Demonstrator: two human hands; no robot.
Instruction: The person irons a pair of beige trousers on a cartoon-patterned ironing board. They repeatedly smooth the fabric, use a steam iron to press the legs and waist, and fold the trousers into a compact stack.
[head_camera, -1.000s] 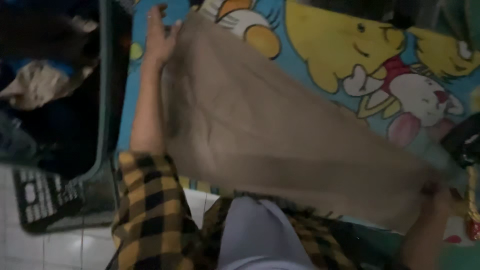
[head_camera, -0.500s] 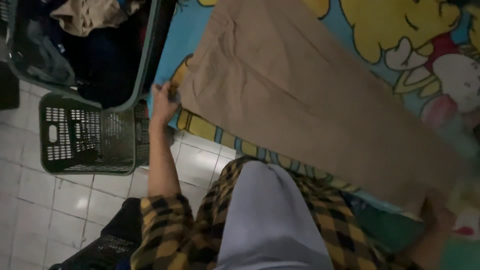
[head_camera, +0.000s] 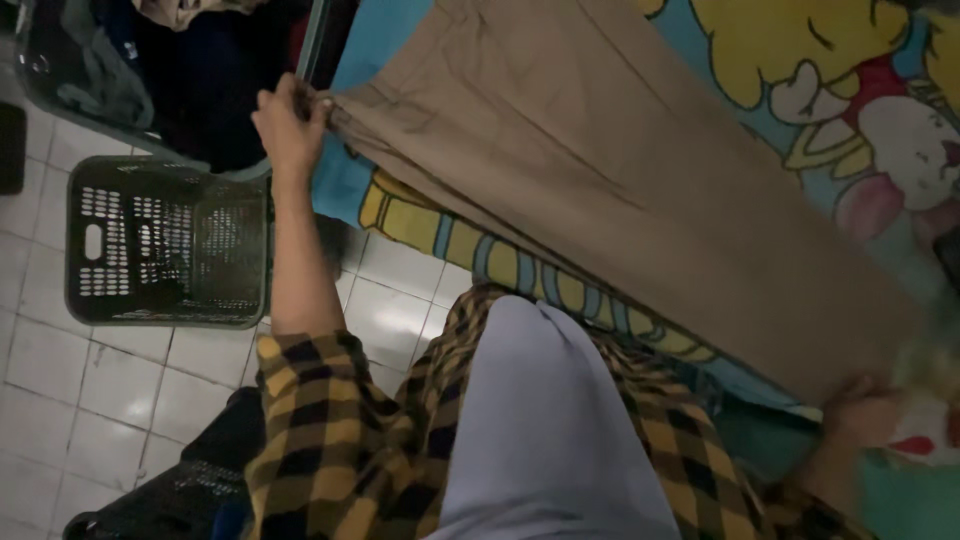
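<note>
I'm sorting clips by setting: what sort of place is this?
Probably a home bedroom or laundry corner: a bright cartoon-print bedsheet under tan cloth, a dark green plastic laundry basket, and white floor tiles.

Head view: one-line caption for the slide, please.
Left hand and right hand hold tan trousers stretched over a cartoon sheet, beside a green basket.

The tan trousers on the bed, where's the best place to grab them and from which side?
Probably by the two short ends. The tan trousers lie flat and stretched along the cartoon bedsheet, so coming in from the near bed edge suits: the left hand pinches one end, the right hand grips the other.
</note>
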